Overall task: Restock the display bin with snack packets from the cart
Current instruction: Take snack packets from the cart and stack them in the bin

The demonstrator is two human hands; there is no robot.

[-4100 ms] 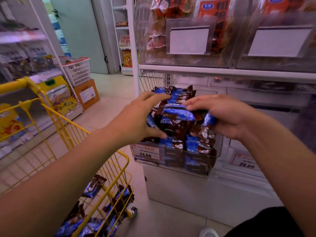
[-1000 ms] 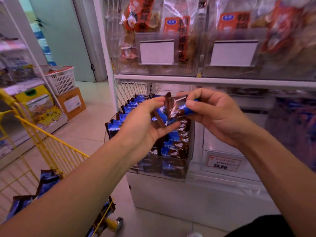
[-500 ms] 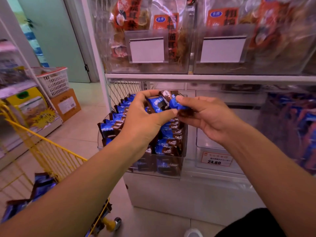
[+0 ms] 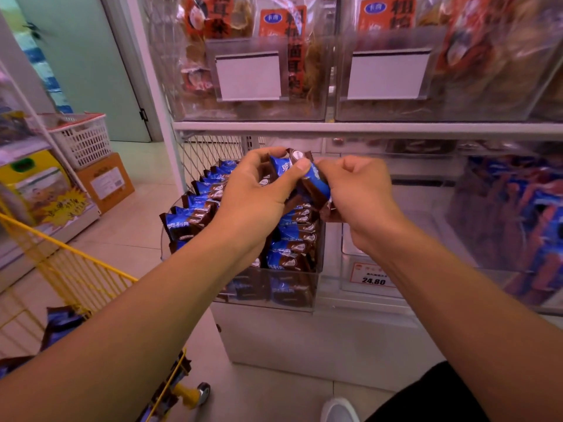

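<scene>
You are pinching blue-and-brown foil snack packets (image 4: 307, 178) between your left hand (image 4: 256, 193) and right hand (image 4: 356, 190), both clamped, directly above the clear plastic display bin (image 4: 292, 293), probably squaring them to slot upright.

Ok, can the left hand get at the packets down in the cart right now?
Probably not yet: the left hand grips packets with the right hand above the bin; the cart sits low, left.
</scene>
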